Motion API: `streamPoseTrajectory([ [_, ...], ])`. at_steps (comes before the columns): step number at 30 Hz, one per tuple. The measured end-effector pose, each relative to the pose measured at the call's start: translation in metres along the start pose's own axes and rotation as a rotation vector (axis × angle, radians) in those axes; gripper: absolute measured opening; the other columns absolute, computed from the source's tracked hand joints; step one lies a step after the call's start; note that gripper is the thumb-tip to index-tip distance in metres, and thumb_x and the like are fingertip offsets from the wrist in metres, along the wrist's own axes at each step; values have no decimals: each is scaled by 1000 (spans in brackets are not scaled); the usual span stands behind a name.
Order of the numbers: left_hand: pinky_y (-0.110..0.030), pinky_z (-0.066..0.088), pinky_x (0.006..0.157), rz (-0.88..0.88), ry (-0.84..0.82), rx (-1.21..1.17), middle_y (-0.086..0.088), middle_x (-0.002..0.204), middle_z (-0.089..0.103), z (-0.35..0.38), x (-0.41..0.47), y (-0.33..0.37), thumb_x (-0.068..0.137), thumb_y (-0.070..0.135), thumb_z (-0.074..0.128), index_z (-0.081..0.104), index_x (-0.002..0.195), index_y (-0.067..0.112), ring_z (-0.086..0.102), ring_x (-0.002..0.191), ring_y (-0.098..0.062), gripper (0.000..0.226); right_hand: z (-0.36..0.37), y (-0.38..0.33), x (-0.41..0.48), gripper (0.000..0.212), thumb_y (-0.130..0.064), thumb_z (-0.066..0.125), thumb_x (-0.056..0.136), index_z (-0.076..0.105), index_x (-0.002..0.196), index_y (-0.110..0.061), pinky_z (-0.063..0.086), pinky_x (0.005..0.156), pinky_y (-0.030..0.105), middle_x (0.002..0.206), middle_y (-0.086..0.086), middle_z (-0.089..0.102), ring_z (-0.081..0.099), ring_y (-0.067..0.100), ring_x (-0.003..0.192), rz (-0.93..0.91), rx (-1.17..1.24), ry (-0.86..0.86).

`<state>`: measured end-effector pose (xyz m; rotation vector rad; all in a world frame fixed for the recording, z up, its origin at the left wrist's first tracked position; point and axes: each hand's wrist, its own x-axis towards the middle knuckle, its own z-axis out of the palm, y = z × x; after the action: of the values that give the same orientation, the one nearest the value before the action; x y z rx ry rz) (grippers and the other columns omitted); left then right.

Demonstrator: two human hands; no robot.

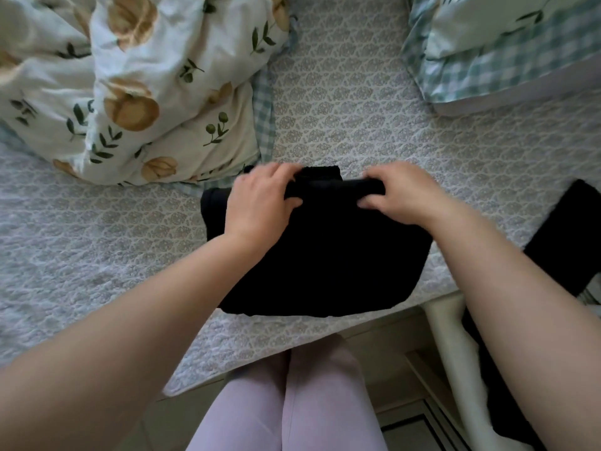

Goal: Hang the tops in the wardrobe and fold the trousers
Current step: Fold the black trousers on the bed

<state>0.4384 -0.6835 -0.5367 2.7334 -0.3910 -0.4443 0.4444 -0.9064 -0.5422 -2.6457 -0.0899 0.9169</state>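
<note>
Our left grip (260, 203) and right grip (403, 193) each pinched the far fold of the black trousers (325, 262), which lay crosswise between them.

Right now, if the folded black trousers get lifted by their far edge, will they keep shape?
Probably not: the folded black trousers look soft, bunching where the left hand and right hand grip the far edge, so layers would likely droop open. The textured quilted bedcover would probably keep them from sliding when pushed.
</note>
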Motion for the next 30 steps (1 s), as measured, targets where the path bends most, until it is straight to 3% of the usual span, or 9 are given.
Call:
streamPoseTrajectory([
  [2, -45, 22, 112, -1, 73, 56, -4, 142, 43, 20, 1, -6, 85, 35, 65, 38, 144, 24, 36, 133, -26, 65, 19, -2, 12, 46, -33, 63, 85, 53, 128, -20, 35, 99, 40, 123, 7, 55, 46, 28, 119, 61, -67, 288],
  [5, -52, -1, 116, 7, -80, 206, 0, 158, 16, 52, -8, -15, 90, 50, 53, 17, 151, 27, 9, 146, -23, 75, 59, -9, 12, 52, -28, 66, 79, 55, 126, -10, 39, 98, 48, 123, 15, 57, 52, 35, 115, 35, -70, 547],
  [11, -51, -8, 115, 12, -242, 307, 1, 158, 15, 70, 28, -31, 86, 67, 39, 4, 152, 28, 5, 147, -18, 84, 103, -3, 14, 63, -30, 66, 83, 42, 140, -14, 17, 112, 51, 148, 11, 37, 32, 32, 138, -11, -191, 500],
  [17, -50, 9, 116, 38, -380, 287, 1, 154, 25, 61, 55, -36, 79, 74, 42, 13, 150, 27, 20, 143, -21, 90, 132, -12, -39, 74, -31, 70, 79, 36, 142, -10, 20, 112, 52, 149, 18, 30, 27, 35, 138, 363, 116, 638],
  [21, -51, -4, 116, 13, -236, 269, 1, 155, 24, 57, 42, -32, 82, 69, 47, 19, 150, 28, 12, 145, -20, 84, 138, -9, -58, 86, -38, 70, 80, 26, 147, -8, 19, 114, 46, 152, 19, 22, 22, 35, 140, 494, 299, 547],
  [23, -47, -10, 114, -137, 10, 167, 0, 156, 19, 57, 18, -34, 81, 62, 56, 24, 149, 29, 8, 146, -20, 82, 126, -3, -53, 94, -41, 71, 79, 17, 149, -8, 19, 115, 40, 154, 14, 19, 18, 29, 142, 579, 499, 526],
  [25, -45, -5, 116, -425, 202, -9, -5, 155, 17, 60, -9, -40, 75, 58, 66, 25, 148, 26, 12, 144, -24, 90, 110, 8, -43, 97, -41, 72, 78, 14, 150, -13, 26, 110, 34, 152, 9, 26, 27, 24, 139, 650, 732, 452],
  [28, -46, 23, 115, -914, 183, -371, -9, 150, 23, 67, -43, -49, 67, 57, 74, 22, 148, 22, 25, 140, -28, 103, 101, 22, -38, 73, -42, 72, 77, 39, 136, -15, 39, 94, 31, 132, 4, 53, 50, 25, 121, 621, 778, 301],
  [30, -40, 37, 105, -1047, 85, -587, -6, 143, 41, 75, -58, -53, 67, 56, 76, 32, 142, 18, 41, 132, -27, 95, 102, 26, -38, 60, -42, 72, 77, 50, 126, -15, 44, 93, 33, 122, 3, 60, 56, 24, 114, 603, 812, 267],
])
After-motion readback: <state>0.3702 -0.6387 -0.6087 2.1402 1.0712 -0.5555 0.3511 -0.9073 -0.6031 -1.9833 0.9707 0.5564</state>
